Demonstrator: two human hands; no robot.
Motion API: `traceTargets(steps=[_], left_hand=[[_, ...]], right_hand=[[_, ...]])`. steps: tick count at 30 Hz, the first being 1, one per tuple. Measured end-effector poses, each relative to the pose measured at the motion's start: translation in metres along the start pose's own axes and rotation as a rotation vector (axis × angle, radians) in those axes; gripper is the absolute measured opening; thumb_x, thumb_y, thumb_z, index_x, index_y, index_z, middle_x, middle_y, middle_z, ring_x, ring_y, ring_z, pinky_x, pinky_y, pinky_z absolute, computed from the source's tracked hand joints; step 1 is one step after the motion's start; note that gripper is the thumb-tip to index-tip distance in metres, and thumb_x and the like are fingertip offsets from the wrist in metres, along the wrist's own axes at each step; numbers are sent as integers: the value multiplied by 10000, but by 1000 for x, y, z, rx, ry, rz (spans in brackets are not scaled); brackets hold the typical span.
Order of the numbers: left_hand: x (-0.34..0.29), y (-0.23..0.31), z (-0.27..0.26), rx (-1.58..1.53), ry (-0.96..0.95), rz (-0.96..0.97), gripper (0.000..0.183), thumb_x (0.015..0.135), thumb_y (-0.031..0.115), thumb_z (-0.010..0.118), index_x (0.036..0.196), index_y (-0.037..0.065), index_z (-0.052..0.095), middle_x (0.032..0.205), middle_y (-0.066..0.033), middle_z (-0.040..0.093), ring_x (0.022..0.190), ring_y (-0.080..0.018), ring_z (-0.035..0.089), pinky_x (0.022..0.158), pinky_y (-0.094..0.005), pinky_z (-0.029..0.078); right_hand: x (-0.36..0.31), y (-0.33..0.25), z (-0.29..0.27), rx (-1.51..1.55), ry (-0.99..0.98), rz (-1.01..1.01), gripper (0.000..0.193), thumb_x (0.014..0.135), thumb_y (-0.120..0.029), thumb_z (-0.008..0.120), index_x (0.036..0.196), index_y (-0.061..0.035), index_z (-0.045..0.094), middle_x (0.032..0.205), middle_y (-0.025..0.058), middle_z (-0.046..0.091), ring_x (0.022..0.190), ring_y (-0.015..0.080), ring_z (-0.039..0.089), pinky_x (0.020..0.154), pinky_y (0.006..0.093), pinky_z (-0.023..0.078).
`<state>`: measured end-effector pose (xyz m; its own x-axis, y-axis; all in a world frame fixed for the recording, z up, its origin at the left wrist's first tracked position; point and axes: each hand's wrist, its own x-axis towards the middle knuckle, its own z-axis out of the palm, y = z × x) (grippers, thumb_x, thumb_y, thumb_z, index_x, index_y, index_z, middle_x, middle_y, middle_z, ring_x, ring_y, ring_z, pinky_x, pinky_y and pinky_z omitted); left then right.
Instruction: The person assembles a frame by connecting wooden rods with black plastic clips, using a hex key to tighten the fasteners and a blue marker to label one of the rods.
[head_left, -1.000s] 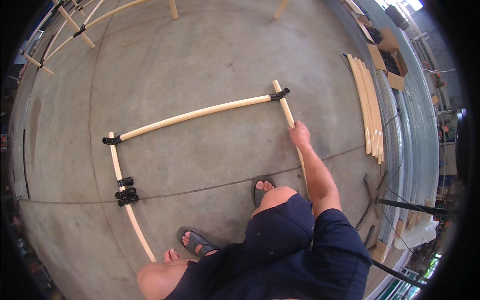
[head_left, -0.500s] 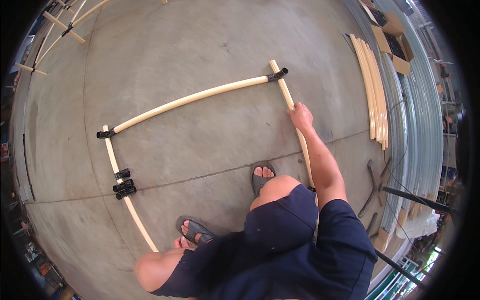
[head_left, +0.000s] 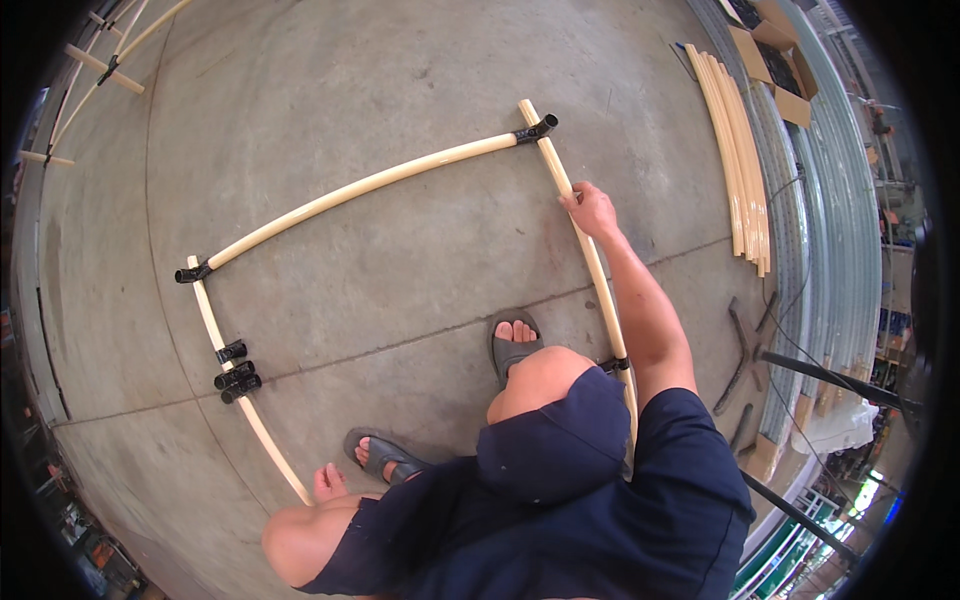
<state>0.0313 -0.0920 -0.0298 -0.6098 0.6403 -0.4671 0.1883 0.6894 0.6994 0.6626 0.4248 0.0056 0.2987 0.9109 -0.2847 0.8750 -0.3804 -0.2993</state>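
A frame of cream pipes lies on the concrete floor in front of me. My right hand (head_left: 590,208) is closed round the right-hand pipe (head_left: 598,275), a little below its far end. A black pipe joint (head_left: 536,130) links that pipe to the long cross pipe (head_left: 360,188). Another black joint (head_left: 193,271) sits at the far left corner, on the left-hand pipe (head_left: 265,435). Several loose-looking black joints (head_left: 238,380) are clustered along that pipe. My left hand (head_left: 330,483) shows past my left knee, beside the left pipe's near end, fingers loosely apart and nothing visible in them; its palm is partly hidden.
A bundle of cream pipes (head_left: 728,150) lies at the right, beside long grey metal lengths (head_left: 835,270) and an open cardboard box (head_left: 795,105) of black parts. A black-legged stand (head_left: 748,350) is at the right. Another pipe frame (head_left: 118,75) stands far left.
My left hand has risen further into view past the knee, beside the left pipe. The right hand keeps its hold on the right pipe. The whole view has shifted slightly.
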Motion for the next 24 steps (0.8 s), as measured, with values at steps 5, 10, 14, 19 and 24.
traceTargets(steps=[5, 10, 14, 19, 24], left_hand=[[-11, 6, 21, -34, -99, -64, 224, 1056, 249, 655, 995, 34, 658, 768, -5, 642, 698, -74, 579, 653, -253, 487], [-21, -21, 36, -47, -98, -51, 212, 1028, 244, 702, 1019, 33, 686, 790, -12, 676, 694, -66, 596, 633, -247, 499], [-16, -18, 27, -42, -63, -56, 210, 1023, 239, 706, 1024, 30, 681, 776, -4, 663, 689, -64, 587, 626, -249, 493], [-13, 9, 13, 30, -60, -41, 238, 1050, 276, 667, 1040, 39, 657, 799, -27, 668, 696, -89, 607, 658, -259, 519], [0, 34, 3, 19, -25, 11, 213, 1041, 245, 673, 1015, 34, 661, 800, -16, 652, 724, -83, 592, 677, -257, 500]], right_hand=[[-8, -3, 10, -88, 67, -86, 435, 910, -359, 767, 1199, -47, 673, 1149, 181, 713, 1143, 371, 653, 977, 471, 513], [2, -1, 9, -159, 43, -101, 411, 907, -336, 765, 1161, -29, 665, 1157, 187, 700, 1146, 384, 640, 989, 471, 501], [2, -7, 13, -131, 28, -37, 378, 912, -310, 754, 1135, -18, 666, 1153, 194, 702, 1140, 389, 646, 983, 478, 507], [-1, -3, 9, -110, 1, 21, 388, 890, -312, 780, 1115, -12, 681, 1107, 213, 712, 1115, 386, 665, 961, 486, 523], [-1, 3, 8, -78, -6, 8, 347, 883, -277, 779, 1079, -7, 682, 1104, 231, 706, 1104, 409, 666, 966, 498, 525]])
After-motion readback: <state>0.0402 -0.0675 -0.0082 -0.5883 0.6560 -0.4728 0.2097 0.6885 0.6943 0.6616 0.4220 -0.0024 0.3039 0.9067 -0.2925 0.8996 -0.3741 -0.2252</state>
